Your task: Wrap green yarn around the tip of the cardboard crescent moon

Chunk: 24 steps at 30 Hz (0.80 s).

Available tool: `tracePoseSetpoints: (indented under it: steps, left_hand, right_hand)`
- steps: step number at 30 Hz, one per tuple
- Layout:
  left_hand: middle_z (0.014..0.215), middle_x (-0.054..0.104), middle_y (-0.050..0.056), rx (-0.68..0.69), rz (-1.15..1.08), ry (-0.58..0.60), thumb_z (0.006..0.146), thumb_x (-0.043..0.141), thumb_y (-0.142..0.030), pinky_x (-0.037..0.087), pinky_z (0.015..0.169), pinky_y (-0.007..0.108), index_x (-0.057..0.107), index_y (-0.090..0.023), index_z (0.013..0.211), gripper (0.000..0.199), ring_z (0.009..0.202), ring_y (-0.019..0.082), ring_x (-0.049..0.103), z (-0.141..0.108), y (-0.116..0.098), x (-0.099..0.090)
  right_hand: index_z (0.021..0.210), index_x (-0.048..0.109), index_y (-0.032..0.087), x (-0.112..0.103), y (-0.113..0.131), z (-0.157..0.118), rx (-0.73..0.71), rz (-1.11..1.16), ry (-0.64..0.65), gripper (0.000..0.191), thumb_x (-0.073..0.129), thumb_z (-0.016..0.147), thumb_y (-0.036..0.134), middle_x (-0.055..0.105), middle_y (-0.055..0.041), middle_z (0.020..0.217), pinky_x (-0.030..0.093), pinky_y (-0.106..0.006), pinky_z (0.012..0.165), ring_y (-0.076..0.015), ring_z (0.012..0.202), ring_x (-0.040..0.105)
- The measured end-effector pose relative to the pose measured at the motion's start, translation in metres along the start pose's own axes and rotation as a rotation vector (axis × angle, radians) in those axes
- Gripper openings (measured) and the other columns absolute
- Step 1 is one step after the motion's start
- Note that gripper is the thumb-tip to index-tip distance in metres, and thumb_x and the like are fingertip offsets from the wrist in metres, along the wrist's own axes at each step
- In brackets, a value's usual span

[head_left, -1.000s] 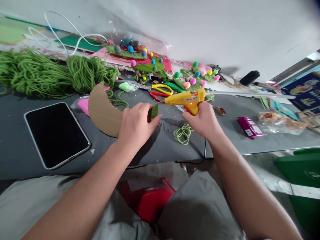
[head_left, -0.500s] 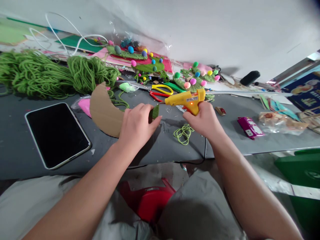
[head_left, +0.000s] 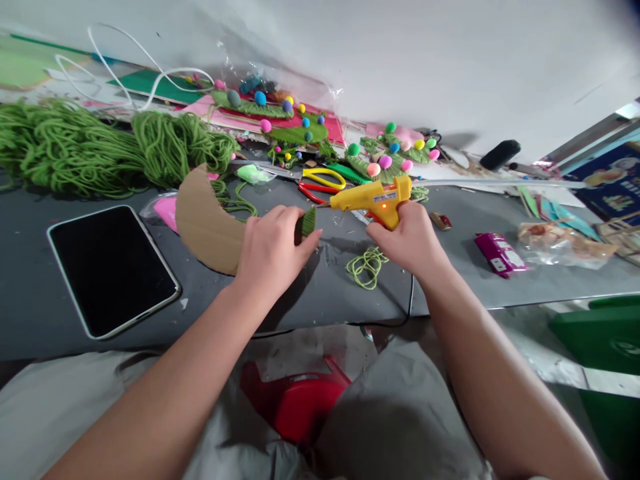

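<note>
My left hand [head_left: 273, 247] is closed on a crescent of brown cardboard [head_left: 203, 223], whose end near my thumb is wrapped in green yarn [head_left: 309, 221]. In my right hand [head_left: 410, 237] is a yellow hot glue gun [head_left: 373, 198] with its small light glowing orange. The gun's nozzle points left, close to the yarn-wrapped end; whether they touch I cannot tell. A glue stick [head_left: 480, 183] sticks out from the gun's back. Below the gun lies a loose tangle of thin green yarn [head_left: 367, 269] on the grey table [head_left: 320, 300].
A tablet [head_left: 115, 270] lies at the left, before a large heap of green yarn [head_left: 65, 150]. Yellow-and-red-handled scissors [head_left: 323, 180] and green shapes with colourful pompoms [head_left: 300, 133] lie behind my hands. A purple packet [head_left: 500, 255] is at right. The glue gun's black cord [head_left: 411, 300] hangs over the front edge.
Almost nothing differs. My left hand and the cardboard crescent have shifted very slightly left, while the glue gun stays nearly in place.
</note>
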State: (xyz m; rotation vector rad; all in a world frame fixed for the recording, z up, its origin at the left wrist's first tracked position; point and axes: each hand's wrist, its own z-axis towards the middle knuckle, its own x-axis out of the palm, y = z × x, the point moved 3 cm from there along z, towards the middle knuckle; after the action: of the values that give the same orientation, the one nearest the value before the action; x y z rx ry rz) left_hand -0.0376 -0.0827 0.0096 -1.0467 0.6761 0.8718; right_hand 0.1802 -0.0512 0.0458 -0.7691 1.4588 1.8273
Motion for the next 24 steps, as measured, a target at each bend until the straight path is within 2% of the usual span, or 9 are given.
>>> tracePoseSetpoints:
  steps: [11, 15, 18, 21, 24]
  left_hand:
    - [0.102, 0.074, 0.010, 0.005, 0.004, -0.011, 0.094, 0.067, -0.038, 0.049, 0.086, 0.039, 0.068, -0.018, 0.109, 0.025, 0.095, 0.028, 0.069, -0.001, 0.000, 0.001]
    - [0.103, 0.073, 0.011, 0.003, -0.006, 0.000, 0.094, 0.067, -0.037, 0.048, 0.087, 0.040, 0.068, -0.015, 0.110, 0.027, 0.096, 0.029, 0.069, -0.001, 0.000, 0.000]
    - [0.101, 0.073, 0.011, 0.005, -0.010, 0.000, 0.094, 0.067, -0.038, 0.048, 0.086, 0.040, 0.068, -0.014, 0.111, 0.028, 0.094, 0.029, 0.069, 0.000, 0.000, 0.000]
    - [0.100, 0.074, 0.010, 0.014, -0.012, -0.015, 0.094, 0.067, -0.038, 0.048, 0.084, 0.039, 0.068, -0.017, 0.110, 0.026, 0.093, 0.028, 0.069, -0.001, 0.000, 0.001]
    - [0.100, 0.074, 0.010, 0.018, -0.010, -0.028, 0.094, 0.067, -0.039, 0.048, 0.083, 0.038, 0.068, -0.018, 0.108, 0.025, 0.093, 0.027, 0.069, -0.001, 0.001, 0.001]
  right_hand:
    - [0.062, 0.043, 0.023, 0.001, 0.002, 0.000, 0.008, -0.005, -0.015, 0.022, 0.064, 0.067, 0.022, 0.040, 0.0021, 0.057, 0.028, -0.031, 0.053, -0.0125, 0.057, 0.034]
    - [0.062, 0.045, 0.022, 0.000, 0.000, -0.001, 0.025, -0.005, -0.016, 0.023, 0.067, 0.069, 0.023, 0.042, 0.0019, 0.057, 0.029, -0.031, 0.052, -0.0120, 0.056, 0.034]
    - [0.065, 0.050, 0.022, -0.001, -0.002, -0.001, 0.053, 0.027, -0.027, 0.028, 0.073, 0.072, 0.034, 0.047, 0.0011, 0.059, 0.030, -0.031, 0.051, -0.0122, 0.055, 0.038]
    - [0.067, 0.054, 0.021, -0.005, -0.005, 0.000, 0.056, 0.053, -0.060, 0.041, 0.081, 0.070, 0.051, 0.048, 0.0010, 0.059, 0.031, -0.030, 0.049, -0.0124, 0.055, 0.039]
    - [0.068, 0.056, 0.020, -0.011, -0.008, 0.002, 0.062, 0.059, -0.089, 0.047, 0.084, 0.068, 0.058, 0.048, 0.0009, 0.060, 0.032, -0.030, 0.050, -0.0126, 0.056, 0.040]
